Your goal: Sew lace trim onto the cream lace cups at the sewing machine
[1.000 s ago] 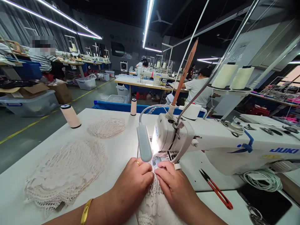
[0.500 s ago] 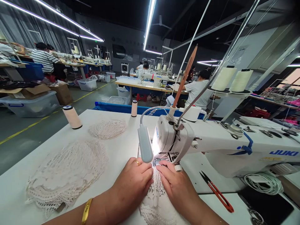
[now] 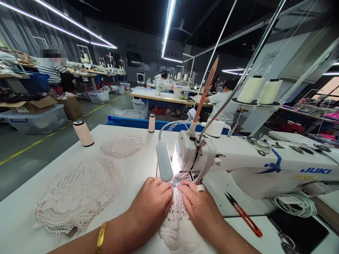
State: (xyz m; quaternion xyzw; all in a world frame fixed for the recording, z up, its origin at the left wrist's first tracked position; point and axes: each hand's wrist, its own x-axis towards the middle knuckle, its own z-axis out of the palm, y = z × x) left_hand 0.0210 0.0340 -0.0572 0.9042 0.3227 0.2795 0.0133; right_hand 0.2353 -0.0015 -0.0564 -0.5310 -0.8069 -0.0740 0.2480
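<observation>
A cream lace piece (image 3: 178,225) lies under the needle area of a white sewing machine (image 3: 185,150), its scalloped end spread toward me. My left hand (image 3: 153,199), with a ring and a gold bangle, presses the lace's left edge with bent fingers close to the presser foot. From the other side my right hand (image 3: 198,199) pinches the lace's right edge, fingertips beside the foot. A grey lamp (image 3: 164,162) lights the stitching spot and partly covers it. The needle itself is hard to make out.
Stacked lace pieces (image 3: 79,190) and a smaller lace pile (image 3: 122,145) lie to the left. Thread spools (image 3: 83,133) stand behind them. Red-handled thread snips (image 3: 245,215) and a coiled white cable (image 3: 295,204) are on the right. Co-workers sit at machines beyond.
The view has shifted slightly. Both hands keep their places by the presser foot, and more of the lace's scalloped near end shows between my arms.
</observation>
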